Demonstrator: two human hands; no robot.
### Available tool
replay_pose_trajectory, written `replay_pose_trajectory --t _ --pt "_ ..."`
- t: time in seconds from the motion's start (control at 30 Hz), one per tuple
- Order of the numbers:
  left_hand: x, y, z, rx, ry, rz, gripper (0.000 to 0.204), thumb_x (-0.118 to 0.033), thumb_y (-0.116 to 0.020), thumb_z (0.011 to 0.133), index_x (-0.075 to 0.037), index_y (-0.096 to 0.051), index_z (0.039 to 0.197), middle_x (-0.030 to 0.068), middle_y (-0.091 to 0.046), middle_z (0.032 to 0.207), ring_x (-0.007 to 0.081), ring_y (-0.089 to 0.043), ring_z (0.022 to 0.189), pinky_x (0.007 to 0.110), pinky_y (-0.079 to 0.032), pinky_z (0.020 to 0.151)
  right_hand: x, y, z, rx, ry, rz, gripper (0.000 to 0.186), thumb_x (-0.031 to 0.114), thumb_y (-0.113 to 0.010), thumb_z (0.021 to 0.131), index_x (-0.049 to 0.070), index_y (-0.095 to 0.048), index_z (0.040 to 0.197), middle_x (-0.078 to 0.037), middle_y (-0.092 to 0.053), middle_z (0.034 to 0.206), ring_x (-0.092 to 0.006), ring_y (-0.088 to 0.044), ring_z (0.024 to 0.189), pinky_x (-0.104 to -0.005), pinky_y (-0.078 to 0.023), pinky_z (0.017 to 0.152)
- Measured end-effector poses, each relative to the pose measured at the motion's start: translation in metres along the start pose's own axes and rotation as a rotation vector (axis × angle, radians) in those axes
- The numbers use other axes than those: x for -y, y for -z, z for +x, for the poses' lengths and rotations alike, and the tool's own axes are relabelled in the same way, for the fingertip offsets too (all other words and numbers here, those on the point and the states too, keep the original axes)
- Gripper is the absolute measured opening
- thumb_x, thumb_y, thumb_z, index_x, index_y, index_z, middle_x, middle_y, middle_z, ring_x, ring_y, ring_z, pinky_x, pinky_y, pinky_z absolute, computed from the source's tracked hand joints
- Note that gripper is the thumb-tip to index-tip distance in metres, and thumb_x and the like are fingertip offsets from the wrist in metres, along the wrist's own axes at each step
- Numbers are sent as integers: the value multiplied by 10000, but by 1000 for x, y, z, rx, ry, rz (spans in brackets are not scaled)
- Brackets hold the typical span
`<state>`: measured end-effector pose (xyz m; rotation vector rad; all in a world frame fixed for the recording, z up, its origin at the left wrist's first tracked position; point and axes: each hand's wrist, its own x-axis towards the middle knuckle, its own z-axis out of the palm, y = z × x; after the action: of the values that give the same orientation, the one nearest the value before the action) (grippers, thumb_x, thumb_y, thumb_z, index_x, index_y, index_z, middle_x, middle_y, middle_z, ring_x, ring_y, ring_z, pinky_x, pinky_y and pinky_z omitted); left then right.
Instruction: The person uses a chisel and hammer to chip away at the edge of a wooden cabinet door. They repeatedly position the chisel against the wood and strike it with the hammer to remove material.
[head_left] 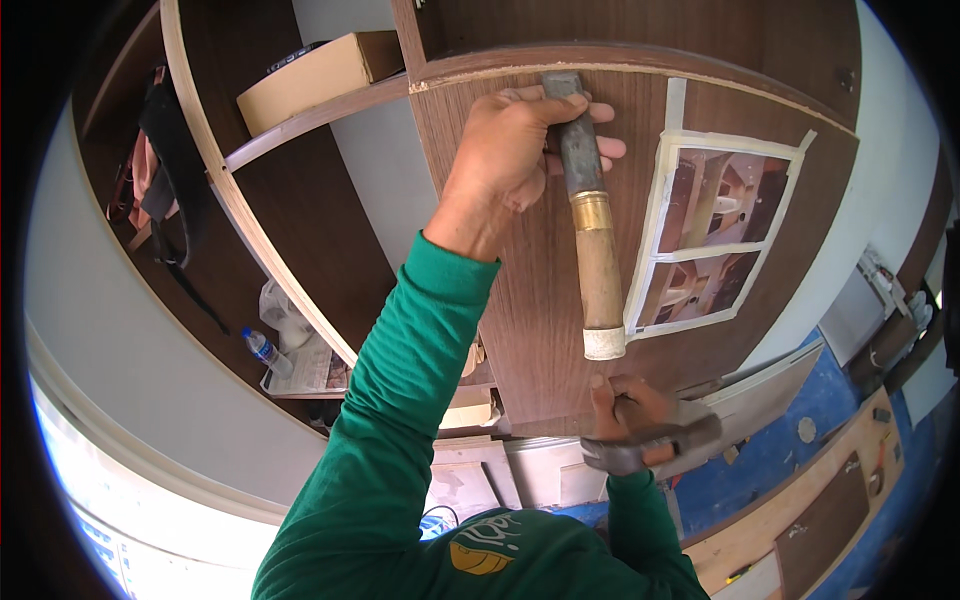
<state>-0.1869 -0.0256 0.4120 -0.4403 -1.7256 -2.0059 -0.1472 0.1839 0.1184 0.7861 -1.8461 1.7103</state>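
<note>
My left hand point(505, 145) grips a wide chisel point(599, 265) by its dark steel blade, thumb across the front and fingertips showing behind. Its wooden handle, with a brass ferrule and a pale end cap, points down toward me. The blade's far end meets the rough top edge of a brown wood-grain panel point(530, 290). Below the handle end, my right hand point(640, 403) is closed around a hammer point(690, 442). The hammer is slightly smeared by motion, and a gap separates it from the chisel.
Taped photo sheets point(708, 230) hang on the panel right of the chisel. Open shelving at left holds a cardboard box point(318, 80), a water bottle point(266, 350) and a dark strap point(165, 170). Boards lean below; a wooden workpiece point(790, 510) lies lower right over blue floor covering point(740, 500).
</note>
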Motion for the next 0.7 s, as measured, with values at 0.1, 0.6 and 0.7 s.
replay_pose_trajectory --t 0.1,0.6,0.7 --pt "-1 -3 1 12 -2 6 396 -95 -583 1100 178 -533 1382 322 -732 1264 409 -811 989 479 -722 768 -54 -31 -19 -101 -35 166 68 56 -792 845 3 -754 866 -101 -689 715 -163 -655 649 -334 -529 651" --pt "-6 -5 1 -25 22 28 336 -81 -581 1091 143 -569 1340 305 -747 1229 398 -817 959 468 -724 771 -56 -55 -17 -21 61 228 152 8 -729 917 36 -675 1056 -38 -689 932 -149 -669 821 -319 -553 730" --pt "-6 -5 2 -17 32 1 337 -77 -575 1091 146 -563 1343 306 -747 1231 399 -816 965 467 -725 774 -68 -53 -18 11 301 -237 201 0 -717 939 35 -662 1129 -52 -711 1026 -172 -695 890 -312 -571 776"
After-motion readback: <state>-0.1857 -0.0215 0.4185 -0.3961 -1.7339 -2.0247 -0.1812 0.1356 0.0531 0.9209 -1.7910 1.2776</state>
